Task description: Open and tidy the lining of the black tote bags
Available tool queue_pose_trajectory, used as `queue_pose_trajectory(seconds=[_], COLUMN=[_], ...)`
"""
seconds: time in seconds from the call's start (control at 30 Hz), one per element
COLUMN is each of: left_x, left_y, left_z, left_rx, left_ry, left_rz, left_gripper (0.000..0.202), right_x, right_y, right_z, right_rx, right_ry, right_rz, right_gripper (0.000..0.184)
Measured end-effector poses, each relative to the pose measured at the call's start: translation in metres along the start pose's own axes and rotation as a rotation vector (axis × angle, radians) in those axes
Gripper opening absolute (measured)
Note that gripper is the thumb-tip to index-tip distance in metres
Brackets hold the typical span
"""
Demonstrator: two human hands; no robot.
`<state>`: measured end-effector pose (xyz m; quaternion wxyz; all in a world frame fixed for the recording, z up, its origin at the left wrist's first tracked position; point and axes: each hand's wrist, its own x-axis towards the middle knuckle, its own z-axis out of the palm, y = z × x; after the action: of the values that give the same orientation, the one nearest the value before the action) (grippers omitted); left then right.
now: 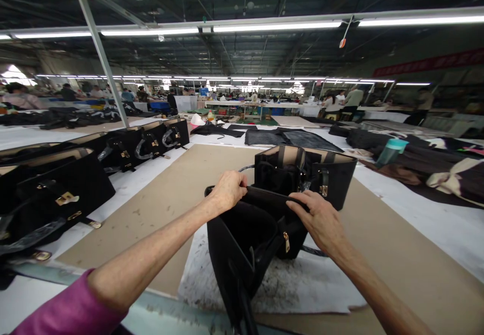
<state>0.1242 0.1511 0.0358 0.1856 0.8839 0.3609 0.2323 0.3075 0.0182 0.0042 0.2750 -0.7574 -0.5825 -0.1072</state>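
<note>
Head view: with the wearer at the clock's centre, a black handbag [260,216] stands at 12 o'clock, close in on a smudged white sheet [280,287] laid over a beige board [177,174]; the left hand [229,192] pinches the bag's far rim between thumb and fingertips, a little before 12; the right hand [321,219] pinches the same rim just after 12, fingers curled over its edge; the spaced grip seems to draw that edge taut and keep the mouth apart, while the sheet probably shields the bag's base; the bag looks soft-sided and matt black, its inside dark, with a gold zip pull [286,242] hanging beneath the right hand and a dark strap [244,294] drooping towards the wearer; just beyond, at 1 o'clock, stands a second black handbag [340,179] with tan lining and a gold buckle; at 10 to 11 o'clock more black handbags [81,179] line up, presumably ranged aside to leave working room; at 2 o'clock a teal-lidded tumbler [391,152] leans among dark cloth [363,143].
</note>
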Motion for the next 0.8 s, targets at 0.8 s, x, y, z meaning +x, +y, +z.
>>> queue_pose_trajectory(seconds=[0.8], left_x=[-0.01], left_y=[-0.002], left_z=[-0.011], left_rx=[0.091], left_ry=[-0.029], left_rz=[0.022], left_gripper=[0.039], right_x=[0.04], right_y=[-0.066], right_z=[0.011], right_rx=[-0.254], right_ry=[-0.292], right_rz=[-0.135], right_gripper=[0.024])
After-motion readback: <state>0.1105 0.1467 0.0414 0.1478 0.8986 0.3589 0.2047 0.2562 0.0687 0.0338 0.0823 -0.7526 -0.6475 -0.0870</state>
